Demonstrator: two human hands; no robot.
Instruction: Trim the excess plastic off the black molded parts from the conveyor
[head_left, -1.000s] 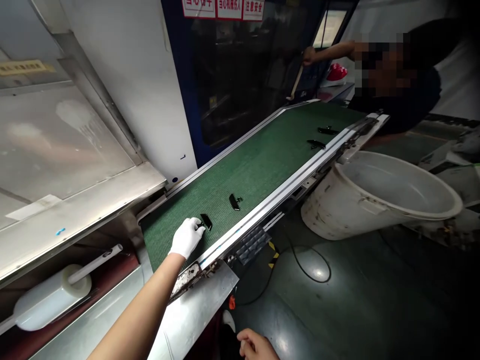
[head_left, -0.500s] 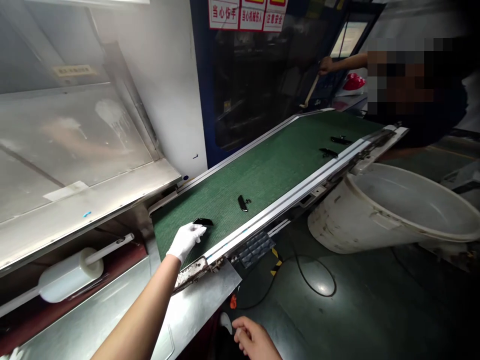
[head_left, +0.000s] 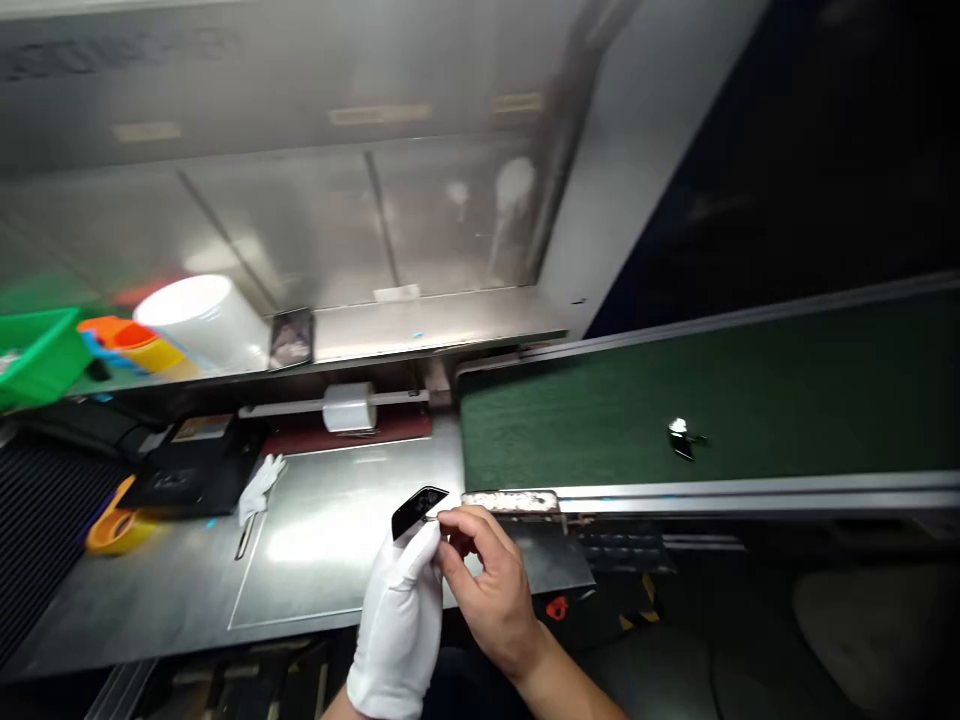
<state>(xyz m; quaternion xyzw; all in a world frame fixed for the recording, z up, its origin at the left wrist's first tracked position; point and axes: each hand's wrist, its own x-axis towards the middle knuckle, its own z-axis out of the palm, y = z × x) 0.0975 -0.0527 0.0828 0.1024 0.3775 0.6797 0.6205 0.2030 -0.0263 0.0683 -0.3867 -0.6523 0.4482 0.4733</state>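
Note:
A glossy black molded part [head_left: 417,511], flat and slanted with a small stem at its lower edge, is up over the metal worktable. My left hand [head_left: 401,605], in a white glove, is closed on it from below. My right hand [head_left: 487,580], bare, has its thumb and fingers pinched at the stem side, right against the gloved fingertips. What exactly lies between these fingers is partly hidden. On the green conveyor belt [head_left: 570,420] to the right lies another black part [head_left: 681,440] with a bright reflection.
A roll of clear film [head_left: 349,407] sits on a rod under the metal shelf [head_left: 450,320]. A spare white glove [head_left: 259,490], a black device [head_left: 195,468] and yellow tape [head_left: 120,530] lie at left. The shelf carries a green bin [head_left: 45,355] and a white roll [head_left: 202,320].
My left hand has lifted the black part off the belt and brought it over the worktable. My right hand has come up to meet it. The view has turned left.

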